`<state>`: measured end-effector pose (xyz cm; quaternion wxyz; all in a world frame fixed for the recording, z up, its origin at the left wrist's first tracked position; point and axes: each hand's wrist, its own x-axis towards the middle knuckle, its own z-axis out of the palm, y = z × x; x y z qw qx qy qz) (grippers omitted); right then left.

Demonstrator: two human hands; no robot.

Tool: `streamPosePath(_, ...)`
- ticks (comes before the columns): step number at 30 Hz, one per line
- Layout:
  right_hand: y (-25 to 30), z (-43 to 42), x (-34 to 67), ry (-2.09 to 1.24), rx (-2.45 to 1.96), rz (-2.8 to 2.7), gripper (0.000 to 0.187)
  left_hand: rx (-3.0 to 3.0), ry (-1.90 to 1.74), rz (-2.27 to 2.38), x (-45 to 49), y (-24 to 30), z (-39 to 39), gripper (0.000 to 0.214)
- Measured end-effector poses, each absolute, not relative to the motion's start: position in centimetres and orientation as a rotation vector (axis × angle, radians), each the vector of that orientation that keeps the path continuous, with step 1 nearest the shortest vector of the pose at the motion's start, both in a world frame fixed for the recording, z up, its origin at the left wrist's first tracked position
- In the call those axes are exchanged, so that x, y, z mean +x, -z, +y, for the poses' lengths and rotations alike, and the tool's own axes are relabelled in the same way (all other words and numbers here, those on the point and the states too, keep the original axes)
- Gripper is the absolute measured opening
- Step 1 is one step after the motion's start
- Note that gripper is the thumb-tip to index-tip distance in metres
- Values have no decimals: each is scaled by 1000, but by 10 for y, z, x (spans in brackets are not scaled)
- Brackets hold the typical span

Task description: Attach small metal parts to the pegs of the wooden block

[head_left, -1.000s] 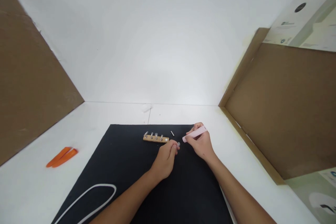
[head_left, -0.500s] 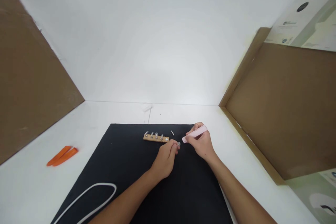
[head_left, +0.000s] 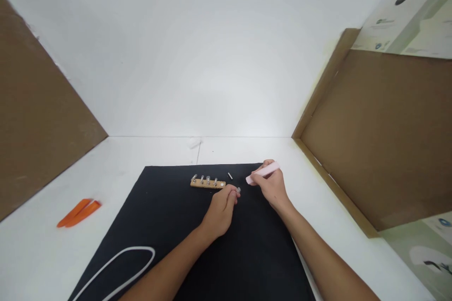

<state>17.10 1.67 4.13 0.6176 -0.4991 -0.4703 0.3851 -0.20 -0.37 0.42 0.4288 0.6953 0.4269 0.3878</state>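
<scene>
Pinching a small grey metal piece [head_left: 239, 190] just beside the wooden bolt strip [head_left: 207, 183] near the black mat's [head_left: 158, 216] far edge, the left hand [head_left: 219, 209] faces the right hand [head_left: 271, 188], which is closed around a pink tool [head_left: 263, 172].

black mat [head_left: 158, 216] 1 | wooden strip [head_left: 207, 184] 1 | pink pen [head_left: 263, 172] 1 | orange tools [head_left: 84, 210] 2

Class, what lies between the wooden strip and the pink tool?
A small white pin lies on the mat between strip and tool, seen in the head view.

Orange pry tools [head_left: 78, 212]; white cord [head_left: 139, 247]
</scene>
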Motion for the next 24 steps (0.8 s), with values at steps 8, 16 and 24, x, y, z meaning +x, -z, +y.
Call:
streamPosePath(8,-46,12,166,-1218,-920,-1044,40,1702,-939,1075,-3,-11,-4,30)
streamPosePath(16,-45,12,166,-833,-1119,-1155,37,1677,-911,1099,-4,-14,-4,31)
streamPosePath(24,-54,2,162,-1008,-959,-1254,39,1681,-902,1092,-4,-13,-2,31)
